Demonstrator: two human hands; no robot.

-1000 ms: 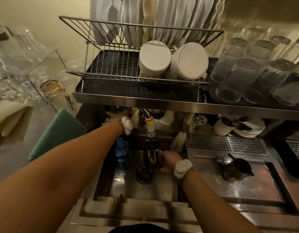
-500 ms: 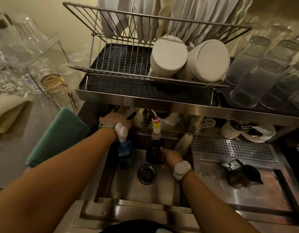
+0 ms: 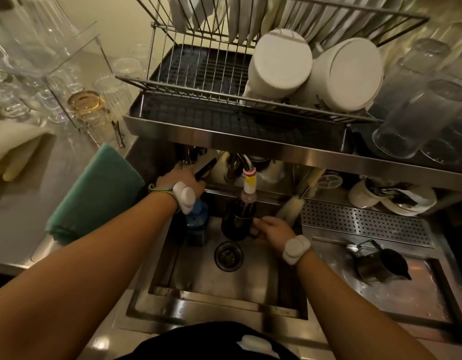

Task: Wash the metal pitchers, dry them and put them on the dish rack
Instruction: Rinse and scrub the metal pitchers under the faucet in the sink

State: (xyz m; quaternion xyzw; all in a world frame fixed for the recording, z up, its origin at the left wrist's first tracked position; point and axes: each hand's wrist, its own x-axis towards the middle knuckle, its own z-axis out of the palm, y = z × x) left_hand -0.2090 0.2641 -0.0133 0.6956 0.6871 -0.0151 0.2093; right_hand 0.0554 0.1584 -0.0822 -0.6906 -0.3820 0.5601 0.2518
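My right hand grips a dark metal pitcher by its handle side and holds it upright in the sink, right under the tap spout. My left hand reaches up under the shelf and is closed on the black tap lever. A second metal pitcher stands on the steel drainboard to the right, untouched. The wire dish rack sits on the shelf above the sink, with its left part bare.
Two white bowls and upright plates fill the rack's right side. Glasses lie to the right, more glassware on the left. A teal cloth lies left of the sink. A blue bottle and a brush stand in the sink.
The view has tilted and moved closer to the sink. My right hand has raised the pitcher up under the spout. My left hand has stayed at the tap lever.
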